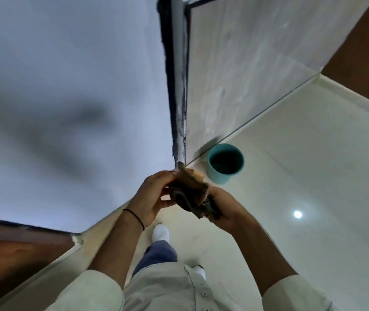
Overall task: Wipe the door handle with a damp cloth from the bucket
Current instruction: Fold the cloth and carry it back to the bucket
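While both hands work in front of the body, the head view looks steeply down a wall corner to a pale tiled floor. The left hand (154, 194) and the right hand (221, 209) both grip a dark brown cloth (190, 194), which is bunched and twisted between them: the left fingers curl round its upper end, the right palm and fingers close round its lower end. The pose suggests wringing or folding, though which of the two I cannot tell. A thin dark band (134, 217) circles the left wrist.

Just beyond the hands, the teal bucket (225, 163) stands upright on the floor (313, 176), close to the wall and apart from the cloth. Its inside looks dark; whether water is in it cannot be made out. A grey door edge or frame (179, 75) rises from near the hands to the top of the picture. No door handle shows anywhere in this view, so it presumably lies higher up, out of sight.

The cloth looks soft and limp, light even when wet, and likely to drip and sag if held by one corner. A folded pad held in one palm, fingers behind it, should suit wiping round a handle; it needs no careful grip and cannot break.
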Demonstrator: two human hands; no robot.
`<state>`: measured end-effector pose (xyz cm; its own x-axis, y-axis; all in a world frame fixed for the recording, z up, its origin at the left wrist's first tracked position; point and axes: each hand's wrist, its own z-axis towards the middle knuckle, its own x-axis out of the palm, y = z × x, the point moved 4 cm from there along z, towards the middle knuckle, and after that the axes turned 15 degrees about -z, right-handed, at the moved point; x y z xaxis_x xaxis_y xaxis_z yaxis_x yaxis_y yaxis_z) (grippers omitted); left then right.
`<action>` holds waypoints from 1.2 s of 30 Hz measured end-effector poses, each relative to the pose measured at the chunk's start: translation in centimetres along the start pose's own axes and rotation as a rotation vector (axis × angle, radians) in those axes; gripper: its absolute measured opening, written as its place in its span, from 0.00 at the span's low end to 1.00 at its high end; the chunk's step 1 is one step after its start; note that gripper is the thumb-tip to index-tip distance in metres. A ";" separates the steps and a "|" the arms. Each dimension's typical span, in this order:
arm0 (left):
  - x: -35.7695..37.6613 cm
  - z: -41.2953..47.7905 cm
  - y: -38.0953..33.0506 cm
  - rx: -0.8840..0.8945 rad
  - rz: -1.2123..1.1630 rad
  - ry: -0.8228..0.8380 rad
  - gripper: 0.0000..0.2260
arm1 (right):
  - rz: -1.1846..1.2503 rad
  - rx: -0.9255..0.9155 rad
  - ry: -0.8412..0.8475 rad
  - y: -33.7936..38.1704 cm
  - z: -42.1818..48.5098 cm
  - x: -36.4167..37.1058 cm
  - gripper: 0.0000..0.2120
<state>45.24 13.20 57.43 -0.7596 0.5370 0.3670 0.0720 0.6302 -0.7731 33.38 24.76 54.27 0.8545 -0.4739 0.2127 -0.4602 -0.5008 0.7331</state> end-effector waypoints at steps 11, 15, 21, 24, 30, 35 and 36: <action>10.6 14.8 0.8 -0.103 0.115 -0.162 0.23 | 0.031 -0.009 -0.154 5.6 3.6 -12.2 0.39; 15.5 21.1 -2.1 -0.130 0.208 -0.080 0.29 | -0.085 -0.066 -0.251 10.9 6.6 -16.5 0.18; 20.1 27.9 -6.0 -0.213 0.085 0.301 0.12 | 0.175 -0.105 -0.574 17.2 10.1 -24.2 0.18; 21.2 30.8 -7.1 -0.152 0.068 0.248 0.14 | 0.118 -0.078 -0.526 19.2 11.6 -26.3 0.24; 22.9 34.9 -5.8 -0.117 -0.099 -0.082 0.20 | -0.102 -0.079 -0.428 19.5 15.5 -29.5 0.40; 25.0 36.1 -5.0 -0.048 0.053 -0.005 0.29 | -0.277 -0.237 -0.296 21.4 17.9 -33.9 0.36; 25.5 36.2 -5.1 -0.010 0.163 -0.004 0.29 | -0.418 -0.260 -0.243 21.9 18.2 -34.5 0.37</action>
<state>2.12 3.39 52.02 -0.7400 0.6301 0.2353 0.2004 0.5405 -0.8171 -10.56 17.00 51.25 0.8572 -0.4422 -0.2640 0.0077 -0.5014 0.8652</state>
